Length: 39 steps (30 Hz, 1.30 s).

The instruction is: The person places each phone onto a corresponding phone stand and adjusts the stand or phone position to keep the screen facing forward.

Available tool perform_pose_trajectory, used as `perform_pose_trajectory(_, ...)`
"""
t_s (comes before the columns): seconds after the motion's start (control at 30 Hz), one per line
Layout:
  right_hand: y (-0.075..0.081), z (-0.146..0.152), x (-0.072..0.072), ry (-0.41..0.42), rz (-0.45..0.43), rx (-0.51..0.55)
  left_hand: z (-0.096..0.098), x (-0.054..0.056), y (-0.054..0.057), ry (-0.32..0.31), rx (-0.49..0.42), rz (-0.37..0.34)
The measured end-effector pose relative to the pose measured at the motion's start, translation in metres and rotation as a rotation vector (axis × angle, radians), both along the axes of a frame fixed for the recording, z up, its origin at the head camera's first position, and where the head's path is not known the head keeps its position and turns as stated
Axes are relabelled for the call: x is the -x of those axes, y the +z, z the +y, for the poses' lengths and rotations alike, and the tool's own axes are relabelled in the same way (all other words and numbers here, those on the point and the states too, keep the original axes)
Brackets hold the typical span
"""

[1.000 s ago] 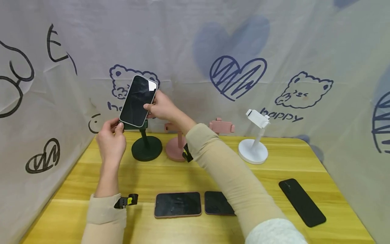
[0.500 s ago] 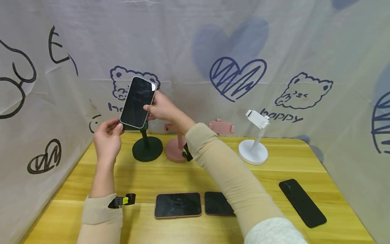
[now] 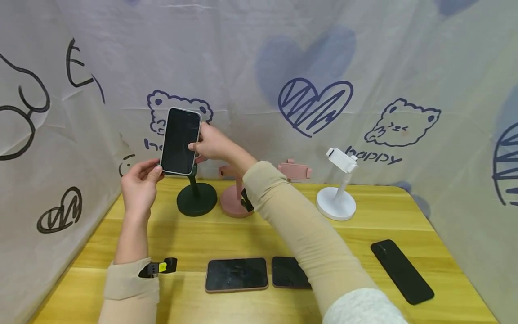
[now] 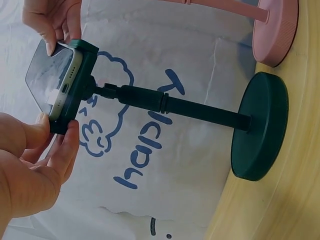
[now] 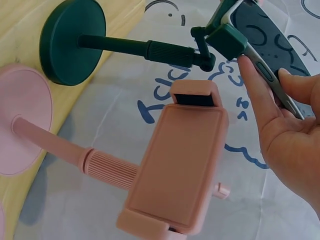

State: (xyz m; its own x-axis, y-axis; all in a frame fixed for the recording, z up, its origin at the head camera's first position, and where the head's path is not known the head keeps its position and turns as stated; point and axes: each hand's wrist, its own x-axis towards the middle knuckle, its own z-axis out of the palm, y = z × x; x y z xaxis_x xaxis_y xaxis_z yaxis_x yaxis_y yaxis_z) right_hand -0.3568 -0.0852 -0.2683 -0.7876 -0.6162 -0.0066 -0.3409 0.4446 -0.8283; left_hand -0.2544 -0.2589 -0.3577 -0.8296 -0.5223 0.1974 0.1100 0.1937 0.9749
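A smartphone (image 3: 180,141) with a pale edge and dark screen sits in the clamp (image 4: 90,52) of a dark green phone stand (image 3: 197,199), at the back left. It stands nearly upright in the head view, leaning slightly right. My left hand (image 3: 139,189) pinches the clamp's left end at the phone's lower corner, thumb in front and fingers behind. On the other side my right hand (image 3: 214,143) grips the phone's right edge, thumb over the screen. The right wrist view shows a green clamp end beside the phone's side buttons, close to my right index finger.
Right of the green stand are a pink stand (image 3: 234,202), another pink holder (image 3: 294,170) and a white stand (image 3: 337,202). Two phones lie nearer me, one pink-edged (image 3: 236,274), one partly under my right sleeve (image 3: 289,272). A black phone (image 3: 402,271) lies at right.
The phone has turned counterclockwise in the head view, from a clear rightward tilt to nearly upright. My left hand has shifted slightly left; both hands keep their hold.
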Motion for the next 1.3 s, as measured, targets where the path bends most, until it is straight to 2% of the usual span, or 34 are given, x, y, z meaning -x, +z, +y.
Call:
perform_pose_trajectory(0.27,0.002,-0.007,0.003,-0.013,-0.007,-0.075,0.001,0.003,0.002,0.022,-0.002,-0.036)
perform_pose_trajectory(0.47,0.002,-0.005,0.006,-0.01,-0.07,0.041,0.008,0.005,0.003,0.026,0.003,0.015)
perform_pose_trajectory(0.67,0.002,-0.003,0.004,0.001,-0.076,0.098,0.006,0.005,0.0,0.028,-0.005,0.042)
perform_pose_trajectory(0.77,0.005,-0.003,0.003,-0.069,-0.033,0.169,0.005,0.006,-0.002,0.023,-0.014,0.053)
perform_pose_trajectory(0.9,0.01,-0.005,0.002,-0.157,0.111,0.242,0.003,0.004,-0.003,0.021,-0.002,0.051)
perform_pose_trajectory(1.03,0.014,-0.007,0.004,-0.187,0.227,0.177,0.002,0.004,-0.005,0.013,0.007,0.053)
perform_pose_trajectory(1.17,0.014,-0.007,0.005,-0.183,0.262,0.114,-0.001,0.003,-0.008,-0.041,-0.061,0.056)
perform_pose_trajectory(1.3,0.013,-0.006,0.007,-0.171,0.251,0.105,-0.006,0.001,-0.012,-0.196,-0.149,0.023)
